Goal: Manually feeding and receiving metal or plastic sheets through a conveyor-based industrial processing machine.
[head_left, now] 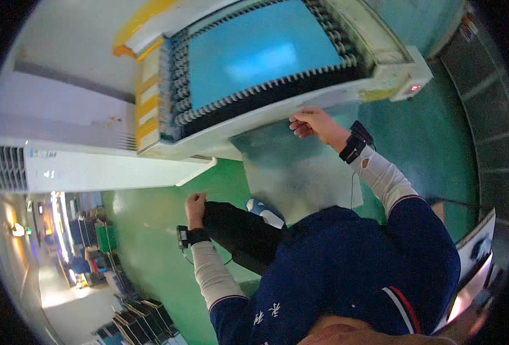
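Right now, the right hand [315,125] is loosely curled, partly open, seemingly empty; ahead and leftward of it, among rollers [330,29], lies the blue panel [260,54], long axis crosswise. Farther off, the left hand [195,209]: contents unclear.

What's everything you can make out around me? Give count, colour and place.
Roller machine: one, white, top centre
Panel: one, light blue, on machine
Lit display: one, red, machine's right corner
Striped edge: one, yellow and white, machine's left end
Vented unit: one, white, left
Sheet: one, grey, below machine
Racks: several, dark, lower left
Floor: one, green, middle
Shirt: one, navy, bottom
Trousers: one pair, black, centre
Left hand: one, bare, centre
Right hand: one, bare, near machine front
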Motion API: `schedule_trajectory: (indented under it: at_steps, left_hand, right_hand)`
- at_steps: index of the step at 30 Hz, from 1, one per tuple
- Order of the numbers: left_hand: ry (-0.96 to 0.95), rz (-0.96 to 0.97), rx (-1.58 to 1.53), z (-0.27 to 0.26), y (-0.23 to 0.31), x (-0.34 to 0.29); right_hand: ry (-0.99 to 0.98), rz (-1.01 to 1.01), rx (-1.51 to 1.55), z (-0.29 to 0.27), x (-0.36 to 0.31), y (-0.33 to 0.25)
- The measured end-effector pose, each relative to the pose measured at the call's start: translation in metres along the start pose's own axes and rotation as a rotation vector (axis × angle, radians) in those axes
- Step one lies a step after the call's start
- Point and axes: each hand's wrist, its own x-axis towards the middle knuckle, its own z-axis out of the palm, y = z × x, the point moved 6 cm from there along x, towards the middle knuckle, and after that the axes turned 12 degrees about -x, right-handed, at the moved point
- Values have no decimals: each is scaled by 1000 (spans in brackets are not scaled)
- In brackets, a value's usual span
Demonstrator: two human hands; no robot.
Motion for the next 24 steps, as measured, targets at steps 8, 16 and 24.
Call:
schedule_trajectory:
  at_steps: [8,16,24]
  left_hand:
    - [-43,56,-17,8,23,-1]
    - [-27,70,-23,9,23,-4]
    - [-32,43,22,8,7,2]
  right_hand:
    - [849,-8,-5,-195,-26,119]
    - [925,-66,-140,-222,-41,111]
    - [852,-96,-185,-244,-30,117]
